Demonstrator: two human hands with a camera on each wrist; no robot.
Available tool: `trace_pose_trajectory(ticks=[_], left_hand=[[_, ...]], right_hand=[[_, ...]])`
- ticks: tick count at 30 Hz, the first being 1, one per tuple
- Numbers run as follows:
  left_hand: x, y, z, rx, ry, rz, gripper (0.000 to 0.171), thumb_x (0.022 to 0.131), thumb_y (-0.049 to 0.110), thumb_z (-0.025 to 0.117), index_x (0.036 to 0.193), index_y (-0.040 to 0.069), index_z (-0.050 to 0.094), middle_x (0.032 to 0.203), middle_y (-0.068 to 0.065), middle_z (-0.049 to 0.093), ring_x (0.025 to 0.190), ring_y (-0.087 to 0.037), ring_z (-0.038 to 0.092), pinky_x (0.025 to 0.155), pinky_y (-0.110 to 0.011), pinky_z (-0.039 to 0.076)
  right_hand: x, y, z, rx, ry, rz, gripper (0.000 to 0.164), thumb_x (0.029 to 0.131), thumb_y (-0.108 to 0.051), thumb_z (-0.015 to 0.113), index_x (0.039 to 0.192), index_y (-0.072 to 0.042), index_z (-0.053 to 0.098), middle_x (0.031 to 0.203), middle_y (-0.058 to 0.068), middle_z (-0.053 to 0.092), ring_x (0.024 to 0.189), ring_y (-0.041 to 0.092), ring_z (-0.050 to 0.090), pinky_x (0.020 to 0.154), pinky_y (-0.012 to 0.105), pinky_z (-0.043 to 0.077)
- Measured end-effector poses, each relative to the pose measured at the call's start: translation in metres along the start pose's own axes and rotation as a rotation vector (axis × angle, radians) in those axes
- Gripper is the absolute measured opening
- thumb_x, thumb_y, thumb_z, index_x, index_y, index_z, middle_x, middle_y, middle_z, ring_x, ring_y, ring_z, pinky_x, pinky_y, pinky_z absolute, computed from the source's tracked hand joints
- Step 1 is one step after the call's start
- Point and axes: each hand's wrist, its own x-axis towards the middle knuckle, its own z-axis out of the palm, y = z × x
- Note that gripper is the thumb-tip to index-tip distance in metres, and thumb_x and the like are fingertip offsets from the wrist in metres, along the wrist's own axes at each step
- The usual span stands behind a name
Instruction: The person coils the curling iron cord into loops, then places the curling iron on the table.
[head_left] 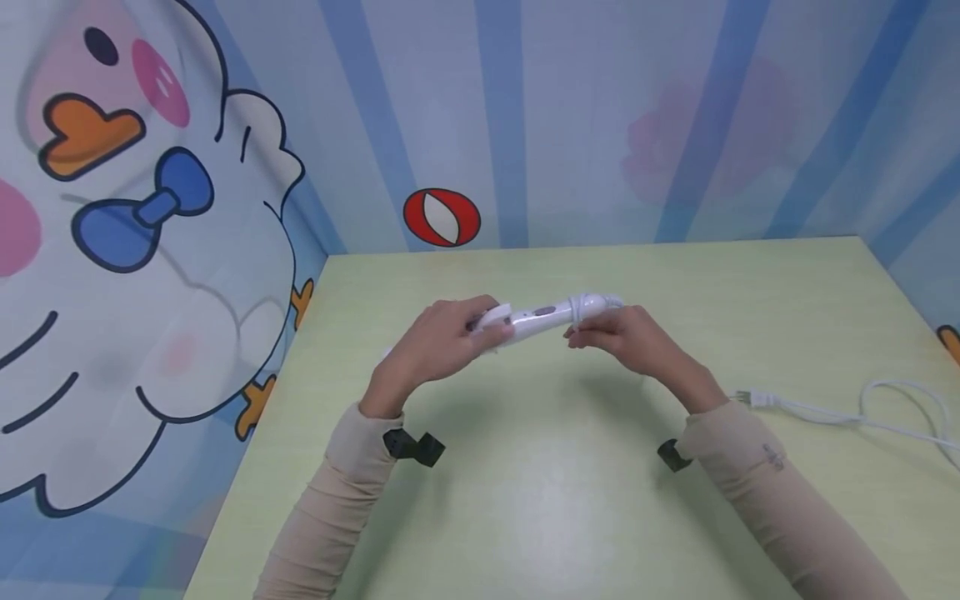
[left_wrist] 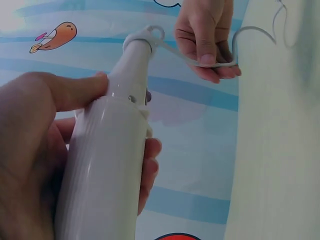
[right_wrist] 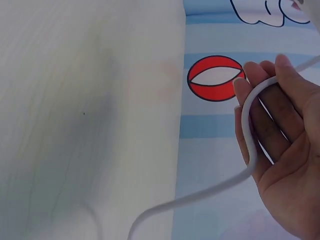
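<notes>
My left hand (head_left: 446, 337) grips a white curling iron (head_left: 551, 317) around its thick end, held over the table. In the left wrist view the thumb lies along one side of the curling iron (left_wrist: 107, 150) and fingertips show on the other. A small grey oval panel marks its handle. White cord (left_wrist: 172, 50) loops around the handle's far end. From there it runs to my right hand (head_left: 633, 337), which pinches it between thumb and fingers. In the right wrist view the cord (right_wrist: 247, 120) bends across the fingers and hangs down past the palm.
On the table's right side lie a white two-pin plug (head_left: 757, 399) and a loose curve of cord (head_left: 862, 417). The pale green table (head_left: 547, 500) meets a striped blue wall (head_left: 570, 125) at the back. A cartoon-bird panel (head_left: 217, 350) stands along the left.
</notes>
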Motion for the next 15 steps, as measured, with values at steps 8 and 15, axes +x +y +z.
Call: trace_pose_trajectory(ticks=[8,15], left_hand=[[0.000,0.006,0.006,0.060,-0.037,0.134,0.032,0.089,0.049,0.051,0.106,0.023,0.058,0.079,0.010,0.056,0.066,-0.008,0.051,0.060,-0.026,0.041],[-0.002,0.013,0.010,0.113,-0.076,0.224,0.040,0.088,0.052,0.052,0.115,0.023,0.056,0.085,0.011,0.058,0.067,-0.004,0.051,0.060,-0.022,0.043]], right_hand=[[-0.002,-0.003,-0.021,-0.108,0.014,0.019,0.014,0.081,-0.009,0.070,0.095,-0.007,0.072,0.089,0.009,0.070,0.072,0.017,0.060,0.065,0.033,0.047],[0.001,-0.008,-0.040,-0.148,-0.087,0.035,0.017,0.086,-0.016,0.065,0.102,-0.016,0.072,0.097,0.005,0.070,0.073,0.011,0.061,0.060,0.027,0.046]])
